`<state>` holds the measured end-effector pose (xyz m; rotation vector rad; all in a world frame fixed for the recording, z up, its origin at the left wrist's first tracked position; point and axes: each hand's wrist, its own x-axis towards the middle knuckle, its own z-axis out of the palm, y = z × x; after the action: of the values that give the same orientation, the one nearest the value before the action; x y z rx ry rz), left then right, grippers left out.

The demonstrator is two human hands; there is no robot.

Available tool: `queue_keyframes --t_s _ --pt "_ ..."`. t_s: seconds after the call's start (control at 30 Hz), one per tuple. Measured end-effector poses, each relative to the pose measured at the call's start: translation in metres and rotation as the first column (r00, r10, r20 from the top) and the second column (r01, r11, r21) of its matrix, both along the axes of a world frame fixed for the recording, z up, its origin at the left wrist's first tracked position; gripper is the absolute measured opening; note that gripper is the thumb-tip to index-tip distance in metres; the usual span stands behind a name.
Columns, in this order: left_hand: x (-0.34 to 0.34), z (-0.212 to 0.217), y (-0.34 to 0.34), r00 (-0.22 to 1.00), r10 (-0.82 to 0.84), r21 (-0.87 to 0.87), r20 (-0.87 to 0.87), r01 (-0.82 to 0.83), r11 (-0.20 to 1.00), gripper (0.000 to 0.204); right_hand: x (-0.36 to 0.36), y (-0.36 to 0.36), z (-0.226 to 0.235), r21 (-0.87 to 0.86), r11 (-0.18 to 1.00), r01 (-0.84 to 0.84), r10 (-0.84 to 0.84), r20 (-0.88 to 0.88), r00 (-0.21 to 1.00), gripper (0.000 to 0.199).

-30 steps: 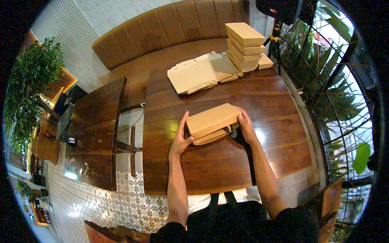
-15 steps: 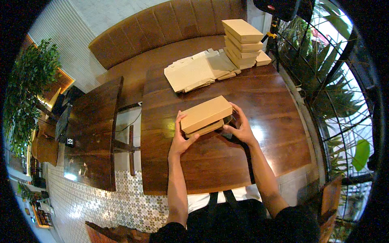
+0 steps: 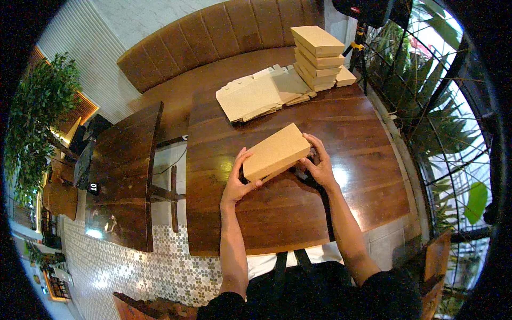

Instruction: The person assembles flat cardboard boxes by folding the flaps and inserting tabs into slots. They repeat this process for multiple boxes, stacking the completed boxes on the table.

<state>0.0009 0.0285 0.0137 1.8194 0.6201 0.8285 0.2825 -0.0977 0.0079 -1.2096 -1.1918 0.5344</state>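
Cardboard, plain brown, makes up the flat box (image 3: 276, 151) that both hands grip above the near half of the dark wooden table (image 3: 368, 176). The left hand (image 3: 238, 178) clasps the box's lower-left short end, thumb on the front face and fingers curled behind; the right hand (image 3: 319, 162) wraps the upper-right end, fingers curved over the corner. The box's long axis runs on a diagonal, low at the left and rising toward the right and away from the person, so each hand sits at one end and neither is clearly nearer. Whether the box touches the table or is held just clear of it cannot be told.

Beyond the box, toward the table's far edge, lie flat unfolded box blanks (image 3: 250, 98) and, to their right, a stack of folded boxes (image 3: 320, 56) on the far right corner. Between the box and those piles the tabletop is bare, as it is to the box's right up to the table's side edge. Left of the box, across a narrow gap, stands a second wooden table (image 3: 125, 176). A brown padded bench (image 3: 213, 48) curves behind the far edge.
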Motion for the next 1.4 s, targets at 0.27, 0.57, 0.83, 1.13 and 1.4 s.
queue_keyframes --t_s 0.27,0.57,0.83,1.13,1.4 --pt "0.004 0.003 -0.002 0.996 -0.040 0.064 -0.081 0.045 0.997 0.129 -0.001 0.004 -0.009 0.014 0.999 0.040 -0.038 -0.124 0.992 0.054" --pt "0.006 0.006 -0.006 0.991 -0.047 0.135 -0.122 0.063 0.989 0.114 -0.006 0.003 0.002 -0.027 0.999 0.046 -0.050 -0.188 0.981 0.071" --pt "0.001 0.002 0.001 0.990 -0.139 0.058 0.001 0.138 0.989 0.092 0.003 0.003 -0.006 0.047 0.998 0.041 -0.040 -0.018 0.999 0.065" --pt "-0.021 -0.059 -0.012 0.997 0.006 -0.511 0.073 0.033 0.859 0.080 0.001 0.010 -0.010 0.222 0.973 0.058 -0.034 -0.109 0.993 0.074" --pt "0.002 -0.063 -0.019 0.975 0.108 -0.352 0.195 -0.033 0.936 0.096 -0.004 0.012 -0.017 0.109 0.971 0.214 -0.180 -0.261 0.948 0.062"
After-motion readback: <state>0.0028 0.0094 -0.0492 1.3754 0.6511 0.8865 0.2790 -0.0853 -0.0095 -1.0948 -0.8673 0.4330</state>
